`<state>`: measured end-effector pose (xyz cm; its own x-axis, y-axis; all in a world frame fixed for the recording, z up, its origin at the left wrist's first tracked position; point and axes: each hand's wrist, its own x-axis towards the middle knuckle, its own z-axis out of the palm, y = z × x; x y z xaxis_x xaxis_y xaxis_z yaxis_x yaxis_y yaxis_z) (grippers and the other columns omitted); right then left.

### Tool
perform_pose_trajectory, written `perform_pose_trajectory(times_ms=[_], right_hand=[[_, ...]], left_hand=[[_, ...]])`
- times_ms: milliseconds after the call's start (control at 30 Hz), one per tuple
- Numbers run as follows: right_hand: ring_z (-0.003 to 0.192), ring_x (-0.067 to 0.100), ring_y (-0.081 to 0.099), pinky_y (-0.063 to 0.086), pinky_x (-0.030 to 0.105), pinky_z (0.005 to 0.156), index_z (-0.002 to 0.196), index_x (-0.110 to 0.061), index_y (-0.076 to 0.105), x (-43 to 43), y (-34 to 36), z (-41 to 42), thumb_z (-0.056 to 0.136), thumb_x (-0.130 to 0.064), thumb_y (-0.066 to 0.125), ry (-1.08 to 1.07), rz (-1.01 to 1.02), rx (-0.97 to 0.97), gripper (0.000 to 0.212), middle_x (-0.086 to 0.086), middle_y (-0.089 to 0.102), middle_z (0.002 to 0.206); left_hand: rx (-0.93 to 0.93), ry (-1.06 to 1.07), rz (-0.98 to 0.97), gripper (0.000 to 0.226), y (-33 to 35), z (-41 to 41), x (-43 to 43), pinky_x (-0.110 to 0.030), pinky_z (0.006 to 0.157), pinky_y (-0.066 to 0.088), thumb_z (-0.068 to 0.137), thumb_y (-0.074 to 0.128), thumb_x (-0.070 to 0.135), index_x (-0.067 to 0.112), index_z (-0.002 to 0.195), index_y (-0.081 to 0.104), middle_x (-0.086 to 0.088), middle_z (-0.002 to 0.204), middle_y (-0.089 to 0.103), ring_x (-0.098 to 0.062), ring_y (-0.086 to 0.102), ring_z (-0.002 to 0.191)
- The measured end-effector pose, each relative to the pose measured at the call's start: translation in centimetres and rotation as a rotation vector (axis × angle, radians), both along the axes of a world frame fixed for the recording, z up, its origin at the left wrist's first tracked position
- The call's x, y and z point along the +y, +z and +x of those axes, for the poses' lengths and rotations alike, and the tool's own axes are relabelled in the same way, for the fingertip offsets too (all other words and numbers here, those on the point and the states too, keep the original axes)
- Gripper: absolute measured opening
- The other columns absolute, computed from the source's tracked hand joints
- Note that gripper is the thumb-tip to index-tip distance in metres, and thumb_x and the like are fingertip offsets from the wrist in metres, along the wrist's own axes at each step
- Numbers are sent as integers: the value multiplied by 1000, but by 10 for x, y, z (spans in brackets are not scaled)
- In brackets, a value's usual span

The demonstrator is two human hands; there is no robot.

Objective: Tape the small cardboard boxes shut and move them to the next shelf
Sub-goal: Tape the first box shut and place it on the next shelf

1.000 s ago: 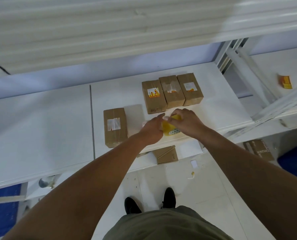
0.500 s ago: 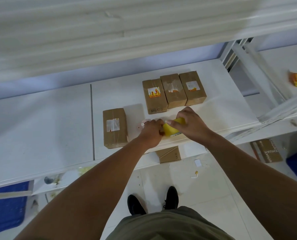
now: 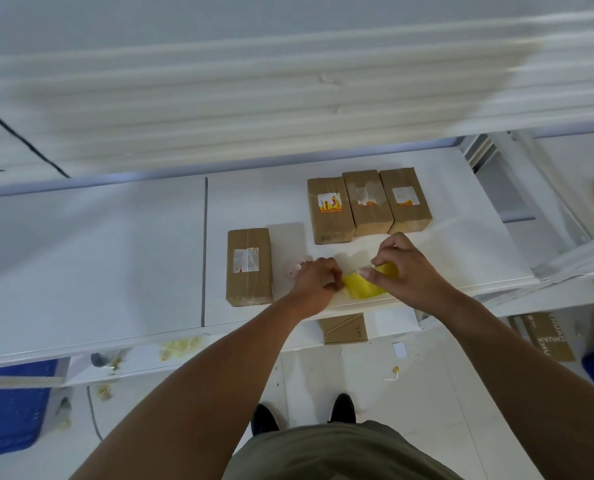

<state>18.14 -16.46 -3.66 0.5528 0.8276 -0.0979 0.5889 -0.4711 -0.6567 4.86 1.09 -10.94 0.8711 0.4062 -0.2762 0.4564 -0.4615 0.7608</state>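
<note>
My right hand (image 3: 413, 271) grips the yellow tape roll (image 3: 364, 285) from above and covers much of it, so its hole is hidden. My left hand (image 3: 314, 282) is curled at the roll's left edge. I cannot tell whether it pinches a tape end. A pale small thing left of the roll is too blurred to name. Further left lies one cardboard box (image 3: 249, 266), its long axis running away from me. Behind the roll three more boxes (image 3: 368, 202) sit side by side, pointing likewise, all on the white shelf (image 3: 115, 254).
</note>
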Motion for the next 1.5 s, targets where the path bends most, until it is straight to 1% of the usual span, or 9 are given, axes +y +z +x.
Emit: perform_pose_trajectory(times_ms=[233, 533, 733, 867, 1033, 1133, 1267, 1367, 1500], right_hand=[[102, 3, 54, 39, 7, 82, 90, -9, 72, 1, 4, -4, 87, -58, 64, 7, 56, -49, 50, -5, 47, 105], [84, 14, 57, 45, 24, 74, 81, -18, 62, 2, 46, 13, 94, -56, 69, -142, 200, 254, 41, 1, 55, 88], [77, -2, 60, 45, 30, 74, 81, -28, 68, 28, 39, -13, 94, -53, 67, -172, 260, 453, 28, -14, 60, 82], [79, 10, 58, 42, 37, 75, 85, -11, 62, 58, 37, -34, 86, -69, 67, -117, 254, 494, 59, 10, 55, 85], [76, 3, 59, 43, 30, 74, 70, -32, 62, 94, 36, -54, 85, -73, 63, -84, 286, 560, 43, -17, 55, 75], [88, 10, 56, 42, 34, 82, 87, -8, 62, 112, 32, -63, 85, -72, 60, -34, 318, 603, 64, -3, 54, 87], [72, 13, 46, 34, 36, 71, 79, -4, 46, 130, 35, -70, 96, -64, 56, 60, 285, 466, 62, 13, 40, 76], [66, 8, 50, 36, 33, 64, 71, -18, 53, 139, 32, -58, 94, -68, 54, 66, 154, 175, 55, -6, 49, 67], [93, 16, 61, 42, 32, 70, 103, -24, 73, 137, 17, -35, 88, -79, 55, 37, -208, -245, 60, -6, 67, 103]], left_hand=[[-53, 91, -318, 22, 11, -14, 5, 2, 75, 41, 92, 76, 2, 22, 86, 68, 25, 75, 72, 15, 64, 80], [-240, 292, -896, 18, 52, -15, 1, -36, 90, 65, 90, 78, -6, 3, 99, 65, -15, 81, 77, -25, 78, 75], [-101, 439, -751, 17, 73, -51, 29, -33, 91, 62, 85, 86, 3, 7, 98, 75, -14, 97, 81, -18, 80, 84], [-103, 559, -662, 12, 84, -85, 51, -42, 94, 61, 89, 83, 2, 12, 93, 77, -4, 82, 80, -16, 79, 79], [-250, 793, -687, 17, 94, -115, 79, -37, 92, 63, 88, 82, -2, 3, 104, 77, -14, 89, 82, -30, 78, 87], [-287, 863, -598, 16, 96, -125, 98, -37, 90, 65, 86, 83, -3, 6, 98, 78, -15, 88, 82, -30, 81, 87], [-222, 863, -481, 11, 92, -125, 118, -40, 93, 65, 83, 86, 0, 8, 89, 80, -12, 85, 82, -28, 82, 85], [-161, 870, -373, 9, 90, -127, 133, -39, 93, 64, 84, 87, 5, 11, 87, 81, -6, 83, 82, -22, 82, 80], [-89, 817, -364, 8, 89, -132, 149, -38, 92, 65, 84, 86, 4, 7, 90, 82, -7, 86, 82, -20, 82, 78]])
